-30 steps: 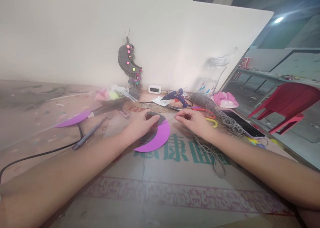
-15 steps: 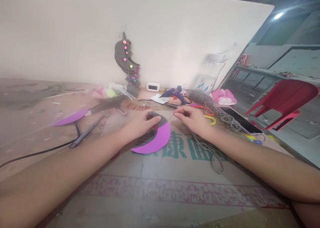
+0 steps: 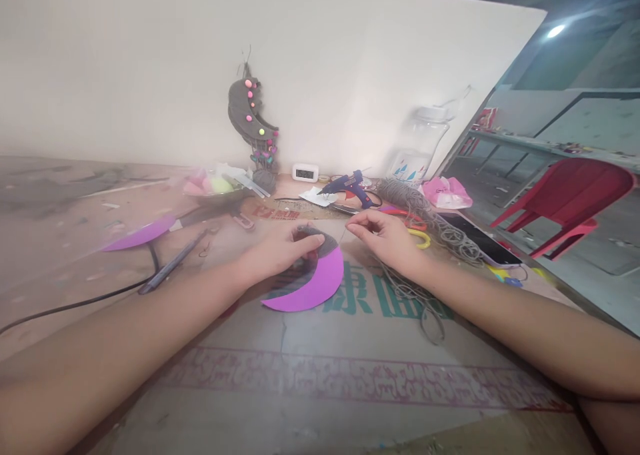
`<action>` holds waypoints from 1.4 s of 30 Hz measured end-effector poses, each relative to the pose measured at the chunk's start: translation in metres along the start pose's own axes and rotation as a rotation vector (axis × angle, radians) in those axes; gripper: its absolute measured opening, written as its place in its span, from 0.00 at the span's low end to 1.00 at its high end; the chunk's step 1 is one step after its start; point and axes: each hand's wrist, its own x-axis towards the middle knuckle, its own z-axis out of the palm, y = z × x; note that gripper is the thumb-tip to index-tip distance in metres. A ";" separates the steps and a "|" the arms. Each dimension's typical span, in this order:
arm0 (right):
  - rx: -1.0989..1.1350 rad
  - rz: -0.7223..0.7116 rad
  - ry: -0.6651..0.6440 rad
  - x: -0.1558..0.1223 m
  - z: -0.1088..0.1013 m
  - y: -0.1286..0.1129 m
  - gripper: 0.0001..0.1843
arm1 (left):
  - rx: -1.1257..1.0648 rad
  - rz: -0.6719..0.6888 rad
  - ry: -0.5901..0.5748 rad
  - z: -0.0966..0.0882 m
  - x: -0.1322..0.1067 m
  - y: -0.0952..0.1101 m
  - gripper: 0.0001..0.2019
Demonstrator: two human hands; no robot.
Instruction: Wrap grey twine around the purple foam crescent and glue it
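A purple crescent (image 3: pixel 314 287) has its upper end wrapped in grey yarn. My left hand (image 3: pixel 295 245) is closed on that wrapped end, thumb on top; the fingers beneath are partly hidden. To its right, my right hand (image 3: pixel 377 234) pinches a thin strand of grey yarn (image 3: pixel 343 234) that runs to the crescent's wrapped edge. Loose loops of the same yarn (image 3: pixel 433 325) trail below my right wrist on the cardboard surface (image 3: pixel 310 368).
A blue glue gun (image 3: pixel 353 187), a white clock (image 3: pixel 305 172), a grey yarn skein (image 3: pixel 400 194), scissors (image 3: pixel 419 237) and a phone (image 3: pixel 475 238) lie behind. A decorated grey crescent (image 3: pixel 245 112) leans against the wall. Another purple piece (image 3: pixel 140 234) and a pen (image 3: pixel 173 262) lie left.
The purple crescent has tilted and shifted slightly down and right in my left hand. My right hand keeps the strand pinched in nearly the same place.
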 end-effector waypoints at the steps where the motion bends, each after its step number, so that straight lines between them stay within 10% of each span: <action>1: -0.017 0.003 -0.037 0.001 -0.001 0.000 0.11 | 0.003 -0.003 0.005 0.000 0.000 0.000 0.15; 17: 0.473 0.124 -0.390 -0.009 -0.001 -0.017 0.23 | 0.038 -0.015 0.122 -0.001 0.001 0.000 0.15; 42: 0.182 0.052 -0.257 -0.006 0.002 -0.010 0.11 | 0.006 -0.002 0.051 0.000 -0.002 0.007 0.14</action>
